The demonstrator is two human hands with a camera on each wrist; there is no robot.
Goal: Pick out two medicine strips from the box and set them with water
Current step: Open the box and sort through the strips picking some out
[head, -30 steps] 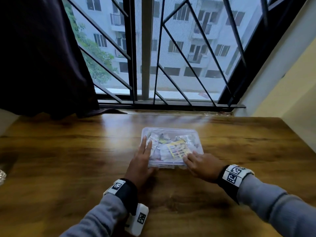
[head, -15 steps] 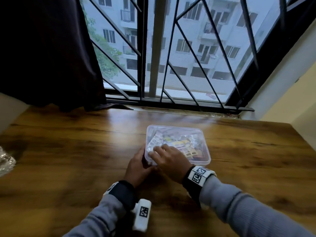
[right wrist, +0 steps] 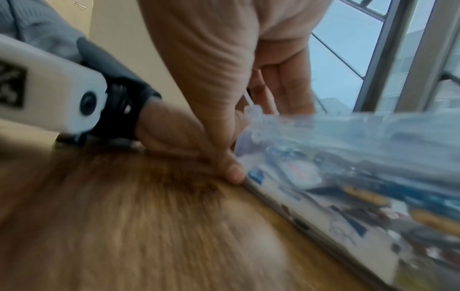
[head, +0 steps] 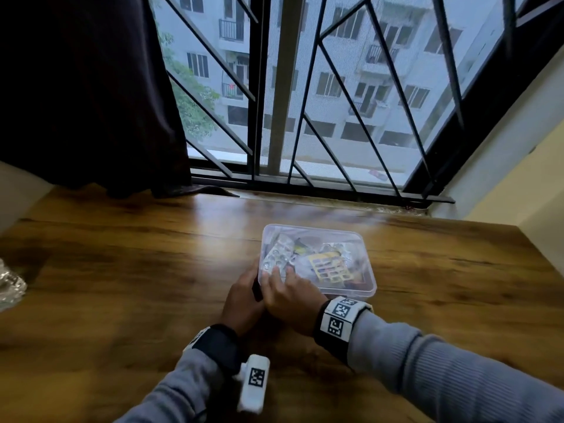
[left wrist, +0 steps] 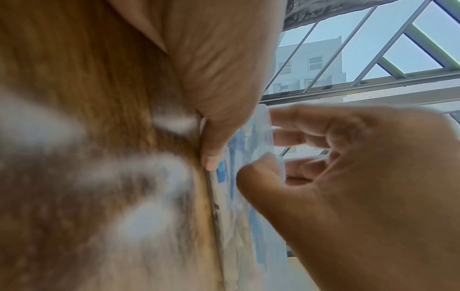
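Note:
A clear plastic box (head: 364, 271) with its lid on stands on the wooden table (head: 137, 270). Through the lid I see a silver blister strip (head: 277, 254), a yellow strip (head: 331, 267) and several others. My left hand (head: 244, 297) holds the box's near left corner, its thumb (left wrist: 211, 155) pressed against the side wall. My right hand (head: 282, 280) lies over the same corner. Its fingers (left wrist: 286, 135) curl on top of the lid and its thumb (left wrist: 251, 173) sits at the lid's edge. In the right wrist view the box (right wrist: 348, 177) is blurred.
A crumpled foil or plastic object (head: 9, 288) lies at the table's left edge. A dark curtain (head: 85, 87) hangs at the back left, and a barred window (head: 305, 117) runs along the table's far side. A wall (head: 518, 178) closes the right.
My right hand has moved from the box's near right corner to the near left corner, beside the left hand. My left fingers have slid off the lid to the corner.

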